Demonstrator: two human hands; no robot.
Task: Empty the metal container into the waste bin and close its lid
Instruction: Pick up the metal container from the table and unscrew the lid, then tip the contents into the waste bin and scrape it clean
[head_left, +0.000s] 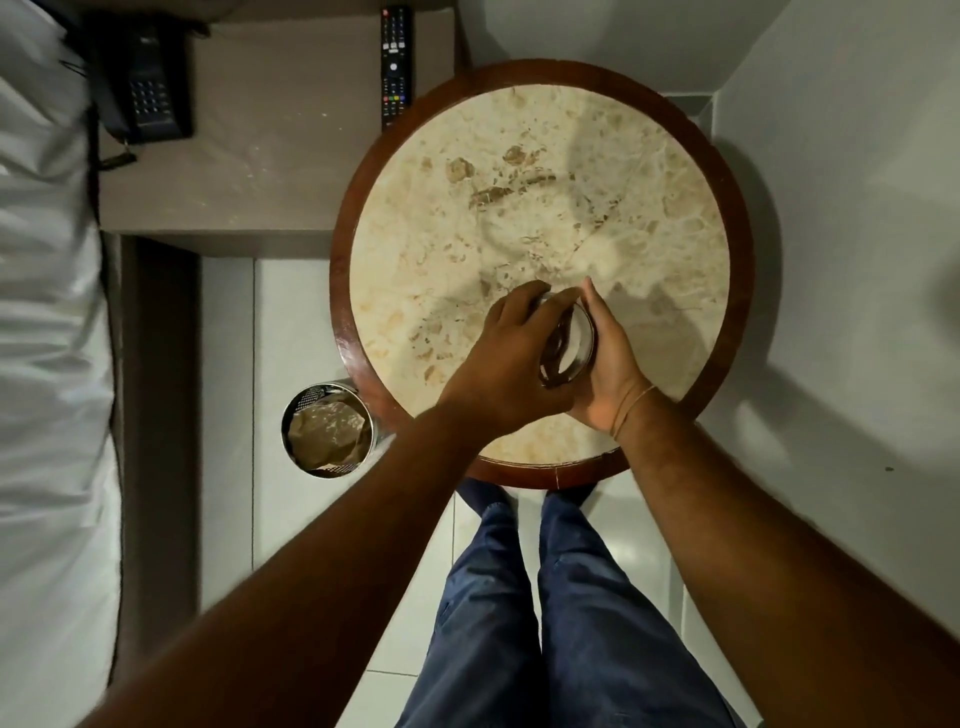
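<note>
A small round metal container (571, 345) sits near the front of the round marble table (540, 208). My left hand (509, 358) covers its left side and top. My right hand (610, 358) cups its right side. Both hands grip it, and only a shiny strip of its top shows between them. Whether the lid is on or loose I cannot tell. The waste bin (327, 428), a perforated metal cylinder lined with a brown bag, stands open on the floor just left of the table's front edge.
A bedside shelf at the back left carries a black telephone (148, 88) and a remote control (396, 65). A bed with white linen (47, 338) runs along the left. My legs in blue trousers (545, 613) stand on white floor tiles below the table.
</note>
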